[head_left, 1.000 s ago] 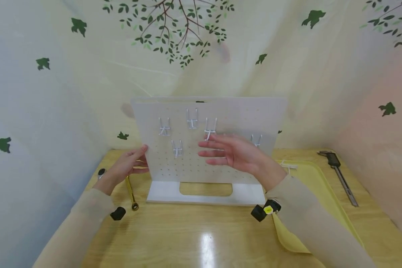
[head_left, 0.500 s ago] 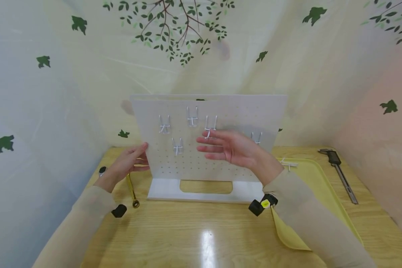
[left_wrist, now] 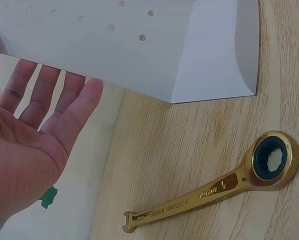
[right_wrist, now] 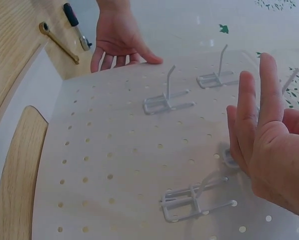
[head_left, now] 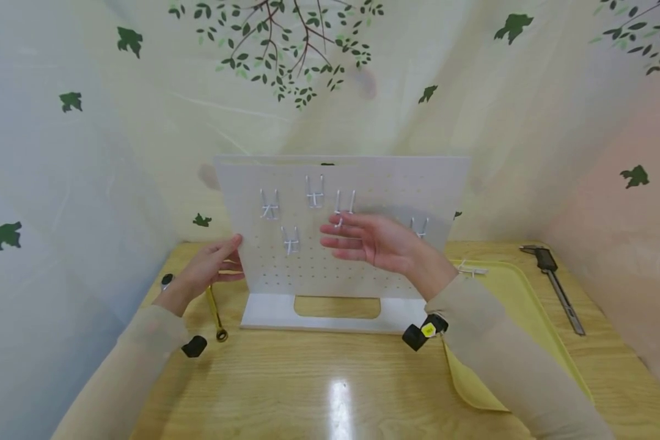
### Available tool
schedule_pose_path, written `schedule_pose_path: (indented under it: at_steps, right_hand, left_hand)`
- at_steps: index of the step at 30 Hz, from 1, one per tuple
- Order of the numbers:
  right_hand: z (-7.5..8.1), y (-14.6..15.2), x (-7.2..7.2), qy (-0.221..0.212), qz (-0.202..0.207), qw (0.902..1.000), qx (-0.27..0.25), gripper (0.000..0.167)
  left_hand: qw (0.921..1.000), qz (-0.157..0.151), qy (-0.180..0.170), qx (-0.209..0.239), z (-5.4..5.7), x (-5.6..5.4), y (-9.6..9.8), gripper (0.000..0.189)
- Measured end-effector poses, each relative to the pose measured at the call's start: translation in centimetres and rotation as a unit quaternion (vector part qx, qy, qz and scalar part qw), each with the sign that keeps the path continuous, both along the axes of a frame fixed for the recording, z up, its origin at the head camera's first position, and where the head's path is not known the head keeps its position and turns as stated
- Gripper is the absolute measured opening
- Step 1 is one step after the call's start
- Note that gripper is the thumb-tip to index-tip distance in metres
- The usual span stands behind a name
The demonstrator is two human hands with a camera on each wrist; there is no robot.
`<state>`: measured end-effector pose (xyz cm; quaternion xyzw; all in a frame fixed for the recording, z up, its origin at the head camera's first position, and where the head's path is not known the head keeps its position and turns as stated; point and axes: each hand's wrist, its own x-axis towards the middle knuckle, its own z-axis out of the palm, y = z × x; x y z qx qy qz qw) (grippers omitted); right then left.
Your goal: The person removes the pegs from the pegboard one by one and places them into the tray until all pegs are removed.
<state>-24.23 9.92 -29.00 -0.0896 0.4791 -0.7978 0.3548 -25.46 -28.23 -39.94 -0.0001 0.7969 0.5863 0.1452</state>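
A white pegboard [head_left: 319, 269] stands upright on its base, with several white wire hooks [head_left: 289, 241] fixed in its holes. My left hand [head_left: 211, 266] grips the board's left edge, thumb in front and fingers behind, as the left wrist view also shows. In front of the board's middle is my right hand [head_left: 374, 244], fingers extended and holding nothing. Its fingertips overlap the lower end of one hook [head_left: 344, 205] in the head view; whether they touch it I cannot tell. From the right wrist, another hook [right_wrist: 194, 200] shows below this hand.
A gold ratchet wrench [left_wrist: 214, 187] lies left of the board, beside a tool with a black and red handle [right_wrist: 71, 15]. At right is a yellow tray [head_left: 506, 342] with a white hook [head_left: 473, 270] in it. Beyond lies a digital caliper [head_left: 555, 284].
My right hand and forearm have shifted slightly left across the front of the board. The left hand keeps its grip on the edge, and the board stays in place.
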Motion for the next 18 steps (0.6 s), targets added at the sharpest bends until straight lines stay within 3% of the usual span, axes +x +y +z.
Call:
schedule_pose_path:
  at_steps: [18]
  right_hand:
    - [-0.02, -0.48, 0.19, -0.004, -0.015, 0.9998, 0.014, 0.047]
  left_hand:
    - [0.9999, -0.003, 0.003, 0.012, -0.08, 0.03, -0.10, 0.075]
